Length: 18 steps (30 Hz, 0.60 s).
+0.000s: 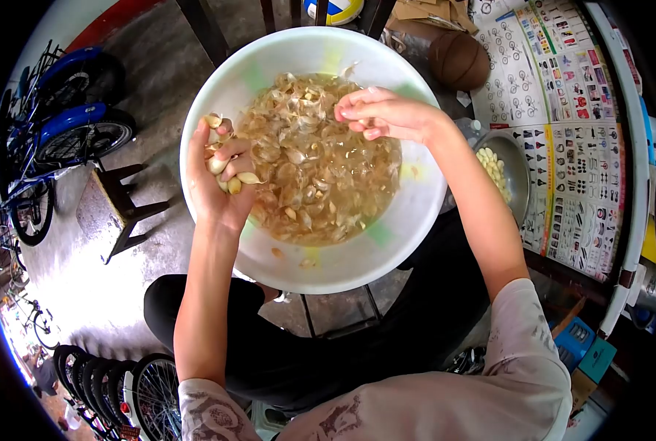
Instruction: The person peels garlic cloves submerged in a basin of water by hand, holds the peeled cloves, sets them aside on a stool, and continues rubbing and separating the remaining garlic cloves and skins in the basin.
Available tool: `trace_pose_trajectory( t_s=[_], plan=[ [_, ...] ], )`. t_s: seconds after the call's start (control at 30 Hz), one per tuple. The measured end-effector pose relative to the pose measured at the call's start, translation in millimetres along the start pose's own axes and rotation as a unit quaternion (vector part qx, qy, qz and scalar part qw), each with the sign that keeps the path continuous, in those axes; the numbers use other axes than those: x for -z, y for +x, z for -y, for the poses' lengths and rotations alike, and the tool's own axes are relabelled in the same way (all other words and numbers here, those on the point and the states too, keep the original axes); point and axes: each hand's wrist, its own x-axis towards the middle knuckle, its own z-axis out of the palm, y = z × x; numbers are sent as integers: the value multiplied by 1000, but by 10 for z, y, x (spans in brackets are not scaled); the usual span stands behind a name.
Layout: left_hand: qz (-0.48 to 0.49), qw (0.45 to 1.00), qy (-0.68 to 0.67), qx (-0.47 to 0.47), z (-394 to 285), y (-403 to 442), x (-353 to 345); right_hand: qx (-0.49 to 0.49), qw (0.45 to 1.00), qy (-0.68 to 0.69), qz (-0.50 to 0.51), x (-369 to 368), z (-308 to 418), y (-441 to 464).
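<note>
A large white basin (409, 242) holds brownish water with many garlic skins (298, 154) and some cloves floating in it. Over the basin's left side, my left hand (221, 176) is turned palm up, its fingers curled round several garlic cloves (234, 185). Above the right part of the water is my right hand (386, 115), with its fingers bent and pressed together; whatever they hold, if anything, is too small to make out. Peeled cloves (492, 170) lie in a metal bowl (517, 165) to the right of the basin.
Newspaper (548, 110) covers a surface on the right. A brown ball (459, 62) and a blue, yellow and white ball (337, 10) are beyond the basin. A small stool (107, 206) and bicycles (70, 125) stand at the left, with several wheels (155, 397) at lower left.
</note>
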Motion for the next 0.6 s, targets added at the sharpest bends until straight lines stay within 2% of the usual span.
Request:
trace_pose_trajectory(
  t_s=[0.03,0.1,0.13,0.2,0.27,0.33,0.4,0.47,0.5,0.53,0.6],
  plan=[
    [-4,1000,13,-10,4,2,-3,-1,1000,0,0,-14,5,-25],
    [-9,999,26,-23,4,10,0,23,994,-108,5,-23,21,-48],
    [-19,999,19,-22,11,13,16,23,994,-108,7,-7,8,-51],
    [-28,999,12,-21,11,21,16,60,951,-304,-9,67,-17,-75],
    [-20,1000,15,-17,22,15,9,71,964,-256,5,52,178,-323],
    [-21,1000,12,-19,20,29,0,145,976,-161,-37,232,301,-577],
    [-22,999,12,-26,1,32,-10,269,948,18,-170,475,285,-692],
    [-30,999,22,-28,12,34,-32,292,940,94,-148,731,274,-751],
    [-32,998,38,-32,17,28,-46,288,946,109,-104,1002,192,-719],
    [-32,998,40,-34,27,23,-52,290,945,110,-101,1177,112,-609],
    [-34,997,54,-40,44,11,-54,251,936,106,-221,1434,-54,-326]
  ],
)
